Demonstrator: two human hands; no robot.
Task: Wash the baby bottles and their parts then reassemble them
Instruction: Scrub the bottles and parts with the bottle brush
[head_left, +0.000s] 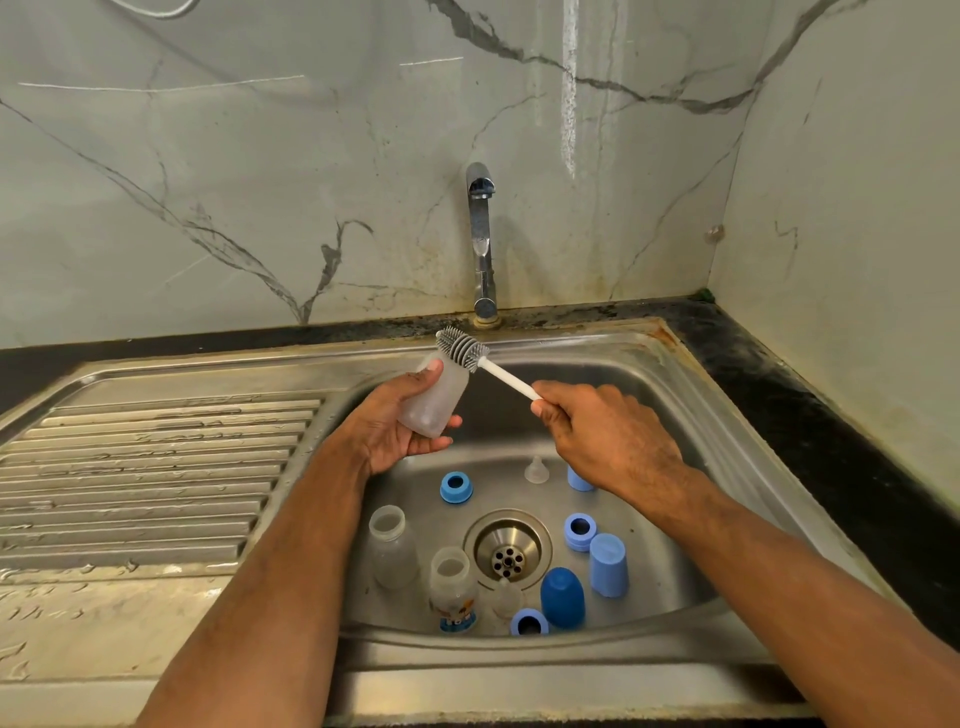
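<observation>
Right hand: fingers curled tight round the white handle of the bottle brush, gripping near its lower end. Left hand: fingers and thumb wrapped round a frosted bottle, held over the far-left part of the sink basin.

Key relation: bristle head lies up and to the left of the right fingers, at the far end of the bottle, where the mouth would be; cannot tell if it is inside yet. Brush axis runs near-right to far-left; bottle axis tilts near-left to far-right, so the two are not in line. Judgement: brush must swing to match the bottle axis before it goes in.

Basin floor: two more bottles, blue collars, caps, a clear teat, around the drain. Tap far centre, no water visible.
</observation>
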